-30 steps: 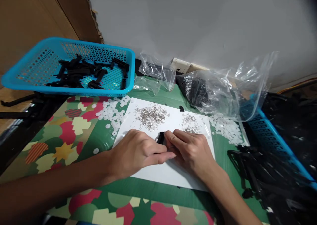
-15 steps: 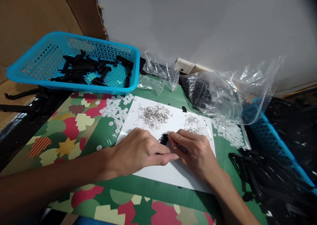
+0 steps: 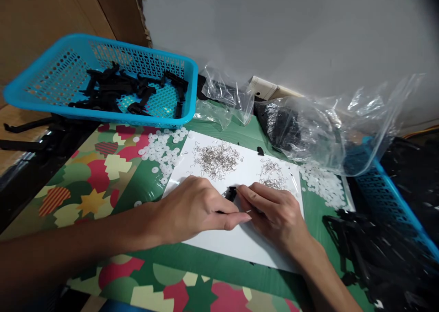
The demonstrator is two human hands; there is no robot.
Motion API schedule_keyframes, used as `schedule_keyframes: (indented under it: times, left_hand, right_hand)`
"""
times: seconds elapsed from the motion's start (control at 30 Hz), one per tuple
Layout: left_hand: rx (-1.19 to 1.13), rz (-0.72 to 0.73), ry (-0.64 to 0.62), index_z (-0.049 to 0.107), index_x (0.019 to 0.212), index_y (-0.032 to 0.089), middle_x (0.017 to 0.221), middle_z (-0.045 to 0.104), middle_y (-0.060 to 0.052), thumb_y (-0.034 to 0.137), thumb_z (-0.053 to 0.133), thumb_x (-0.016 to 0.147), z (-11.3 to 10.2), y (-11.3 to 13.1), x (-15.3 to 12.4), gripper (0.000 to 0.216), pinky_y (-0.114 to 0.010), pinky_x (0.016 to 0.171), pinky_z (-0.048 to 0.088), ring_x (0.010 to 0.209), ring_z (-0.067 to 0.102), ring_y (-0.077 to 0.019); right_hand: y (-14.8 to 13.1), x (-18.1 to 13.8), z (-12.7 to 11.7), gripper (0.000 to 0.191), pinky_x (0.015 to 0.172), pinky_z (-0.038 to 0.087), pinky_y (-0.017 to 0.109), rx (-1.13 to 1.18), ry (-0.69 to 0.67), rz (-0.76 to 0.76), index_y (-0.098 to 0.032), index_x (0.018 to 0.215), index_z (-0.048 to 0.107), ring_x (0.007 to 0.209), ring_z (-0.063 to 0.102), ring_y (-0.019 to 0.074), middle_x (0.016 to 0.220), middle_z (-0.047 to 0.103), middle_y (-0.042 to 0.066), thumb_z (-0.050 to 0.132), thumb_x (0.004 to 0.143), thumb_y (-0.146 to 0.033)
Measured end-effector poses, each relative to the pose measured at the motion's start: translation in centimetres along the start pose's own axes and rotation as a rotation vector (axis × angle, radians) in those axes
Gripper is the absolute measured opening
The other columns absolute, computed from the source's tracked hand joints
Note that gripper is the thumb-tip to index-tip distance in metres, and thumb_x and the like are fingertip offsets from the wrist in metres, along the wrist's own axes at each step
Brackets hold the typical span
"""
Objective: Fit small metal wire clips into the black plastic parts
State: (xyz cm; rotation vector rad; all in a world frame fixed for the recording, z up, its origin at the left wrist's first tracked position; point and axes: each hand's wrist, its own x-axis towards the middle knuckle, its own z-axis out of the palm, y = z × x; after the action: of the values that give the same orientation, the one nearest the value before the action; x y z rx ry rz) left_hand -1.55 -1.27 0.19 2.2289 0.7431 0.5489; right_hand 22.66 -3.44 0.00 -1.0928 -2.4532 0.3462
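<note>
Over a white sheet (image 3: 209, 243), my left hand (image 3: 199, 209) is closed around a small black plastic part (image 3: 232, 193), most of which its fingers hide. My right hand (image 3: 270, 207) pinches at the upper end of that same part, its thumb and forefinger pressed together. Whether a tiny piece sits between those right fingertips is too small to tell. Beyond the hands on the sheet lie a larger pile of fine metal springs or clips (image 3: 217, 158) and a smaller pile (image 3: 272, 172) to the right.
White plastic discs (image 3: 161, 152) are scattered left of the sheet, with more discs (image 3: 324, 184) at right. A blue basket (image 3: 103, 115) of black parts stands back left. Clear plastic bags (image 3: 318, 129) lie along the wall. Black parts (image 3: 373, 252) are heaped beside another blue basket (image 3: 394, 197).
The view has shifted slightly, so the table's things appear a little displaced. Both hands keep nearly the same grip on the black part.
</note>
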Motion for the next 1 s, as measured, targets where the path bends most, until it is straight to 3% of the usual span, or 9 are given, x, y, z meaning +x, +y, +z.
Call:
schedule_keyframes:
  times: [0.63, 0.77, 0.87, 1.0]
  left_hand:
    - [-0.050, -0.037, -0.009, 0.069, 0.060, 0.017, 0.050, 0.044, 0.004, 0.042, 0.054, 0.109, -0.2, 0.1, 0.1, 0.056, -0.031, 0.054, 0.025, 0.051, 0.027, -0.0100]
    - [-0.029, -0.003, 0.023, 0.069, 0.060, 0.017, 0.050, 0.046, 0.003, 0.041, 0.053, 0.109, -0.1, 0.0, 0.2, 0.057, -0.031, 0.052, 0.024, 0.050, 0.030, -0.0094]
    - [-0.012, 0.008, 0.004, 0.071, 0.063, 0.018, 0.051, 0.049, 0.003, 0.040, 0.052, 0.110, -0.2, 0.2, 0.2, 0.055, -0.031, 0.052, 0.025, 0.050, 0.033, -0.0093]
    - [0.022, 0.004, -0.034, 0.077, 0.073, 0.021, 0.053, 0.053, 0.003, 0.040, 0.055, 0.108, -0.5, 0.5, 0.2, 0.046, -0.029, 0.053, 0.028, 0.050, 0.038, -0.0103]
  right_hand:
    - [-0.3, 0.3, -0.8, 0.025, 0.050, 0.039, 0.031, -0.198, -0.071, -0.127, -0.011, 0.123, 0.067, 0.060, 0.057, 0.0152, 0.079, 0.066, 0.005, 0.048, 0.106, -0.013]
    - [0.0, 0.3, -1.4, 0.025, 0.057, 0.047, 0.030, -0.098, -0.049, -0.046, -0.015, 0.127, 0.067, 0.066, 0.061, 0.0155, 0.089, 0.067, 0.007, 0.053, 0.107, -0.018]
    - [0.5, 0.1, -2.1, 0.033, 0.074, 0.055, 0.032, 0.014, 0.023, 0.034, -0.018, 0.137, 0.064, 0.090, 0.069, 0.0199, 0.109, 0.068, 0.011, 0.053, 0.106, -0.016]
    - [0.3, 0.3, -2.3, 0.028, 0.084, 0.055, 0.035, 0.222, 0.202, 0.215, -0.025, 0.122, 0.072, 0.103, 0.069, 0.0212, 0.113, 0.068, 0.009, 0.048, 0.110, -0.017]
